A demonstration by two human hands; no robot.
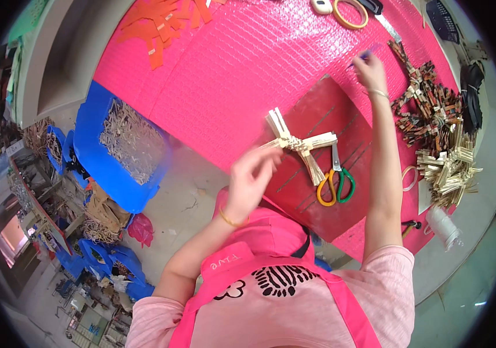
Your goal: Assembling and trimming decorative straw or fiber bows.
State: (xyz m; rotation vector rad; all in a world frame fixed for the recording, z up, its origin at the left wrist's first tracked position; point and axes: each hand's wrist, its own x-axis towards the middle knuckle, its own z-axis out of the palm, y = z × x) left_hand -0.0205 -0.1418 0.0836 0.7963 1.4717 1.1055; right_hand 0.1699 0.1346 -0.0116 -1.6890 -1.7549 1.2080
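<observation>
A pale woven straw piece (301,145), shaped like a cross, lies on a dark red board (341,110). My left hand (251,177) grips its left end at the near edge of the board. My right hand (369,69) is stretched far out over the pink bubble mat (248,64), and its fingertips pinch a small bluish thing (365,56) that is too small to make out. Scissors (335,182) with one orange and one green handle lie on the board just right of the straw piece.
Piles of pale (448,171) and dark brown (427,110) woven pieces lie at the right. Orange strips (161,23) sit at the mat's far left, a tape ring (350,13) at the far edge. A white spool (442,226) stands near right. A blue bag (129,145) of straw pieces is on the floor.
</observation>
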